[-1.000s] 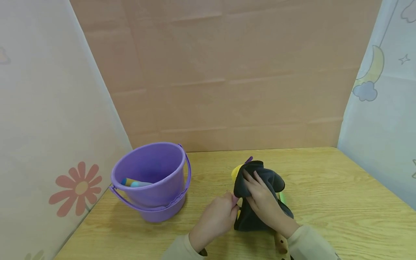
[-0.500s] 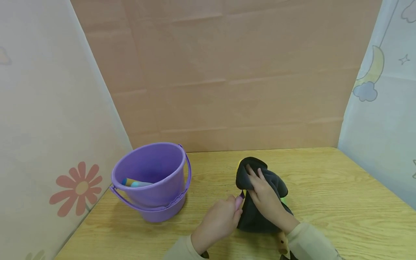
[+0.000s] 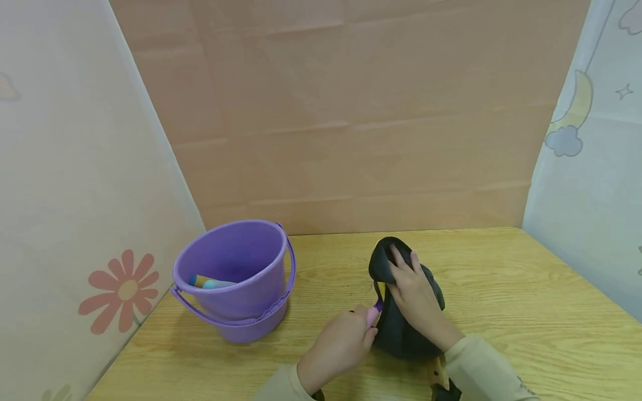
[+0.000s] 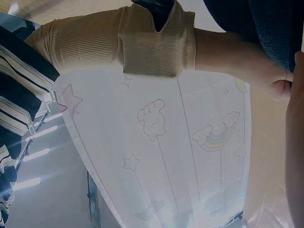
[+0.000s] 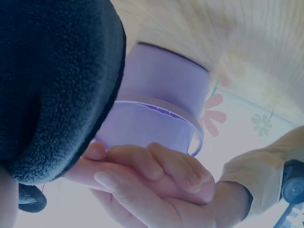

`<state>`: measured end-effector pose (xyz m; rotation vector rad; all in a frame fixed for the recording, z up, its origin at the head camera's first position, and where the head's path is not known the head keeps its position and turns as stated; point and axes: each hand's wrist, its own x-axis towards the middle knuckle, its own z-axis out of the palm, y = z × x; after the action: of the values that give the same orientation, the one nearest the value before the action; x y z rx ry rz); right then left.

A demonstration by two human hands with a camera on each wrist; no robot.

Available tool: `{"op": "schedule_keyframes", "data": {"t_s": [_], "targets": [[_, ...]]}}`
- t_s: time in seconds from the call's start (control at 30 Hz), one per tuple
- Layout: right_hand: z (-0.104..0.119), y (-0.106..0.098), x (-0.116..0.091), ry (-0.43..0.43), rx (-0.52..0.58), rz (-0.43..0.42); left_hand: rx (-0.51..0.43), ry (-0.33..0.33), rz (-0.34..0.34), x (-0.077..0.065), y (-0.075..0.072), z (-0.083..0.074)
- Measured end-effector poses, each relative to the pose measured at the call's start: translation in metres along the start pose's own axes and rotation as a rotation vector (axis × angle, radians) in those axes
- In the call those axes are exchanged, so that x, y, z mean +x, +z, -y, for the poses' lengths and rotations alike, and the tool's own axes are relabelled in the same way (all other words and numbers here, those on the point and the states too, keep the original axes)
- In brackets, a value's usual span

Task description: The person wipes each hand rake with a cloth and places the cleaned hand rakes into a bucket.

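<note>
My left hand (image 3: 343,342) grips the pink handle (image 3: 371,316) of a tool with a purple neck. A strip of yellow (image 3: 382,289) shows beside the neck; the tool's far end is hidden under a dark cloth (image 3: 408,334). My right hand (image 3: 418,295) holds the folded cloth around that end, its fingertips tucked into the upper fold. Close up in the right wrist view, the cloth (image 5: 61,71) looks plush, with the left hand's curled fingers (image 5: 137,159) just below it. The left wrist view catches the right hand (image 4: 256,59) against the cloth.
A purple bucket (image 3: 230,306) stands at left on the wooden table (image 3: 526,312), with blue, tan and turquoise items (image 3: 218,284) inside. A brown piece with dark holes (image 3: 435,373) lies by the right wrist. Brown paper (image 3: 346,128) covers the back; patterned sheets flank the sides.
The left hand has drawn the handle slightly down and right, and the purple neck has come into view. The right hand and cloth have shifted slightly up and right, covering the yellow top.
</note>
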<state>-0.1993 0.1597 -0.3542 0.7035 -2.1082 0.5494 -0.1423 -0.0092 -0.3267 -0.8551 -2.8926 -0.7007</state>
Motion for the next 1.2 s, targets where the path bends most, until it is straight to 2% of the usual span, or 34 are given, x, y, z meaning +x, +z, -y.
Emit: {"op": "schedule_keyframes", "data": {"t_s": [0.23,0.5,0.73,0.83,0.97,1.2], "targets": [[-0.004,-0.003,0.002,-0.030,-0.080,-0.030,-0.045,-0.067,0.055,0.001,0.001,0.000],[-0.013,-0.003,0.002,-0.111,-0.134,-0.121,-0.022,-0.056,0.045,-0.001,0.001,-0.002],[-0.022,-0.005,-0.002,-0.114,-0.192,-0.239,0.048,-0.040,0.061,-0.004,-0.001,-0.005],[-0.024,-0.006,-0.005,-0.078,-0.193,-0.260,0.037,-0.036,0.074,-0.005,-0.001,-0.005],[-0.023,-0.008,-0.005,0.012,-0.174,-0.269,0.026,-0.019,0.065,-0.006,0.000,-0.005],[-0.022,-0.013,-0.001,0.217,-0.003,-0.280,0.040,0.012,0.035,-0.007,0.000,-0.004]]}}
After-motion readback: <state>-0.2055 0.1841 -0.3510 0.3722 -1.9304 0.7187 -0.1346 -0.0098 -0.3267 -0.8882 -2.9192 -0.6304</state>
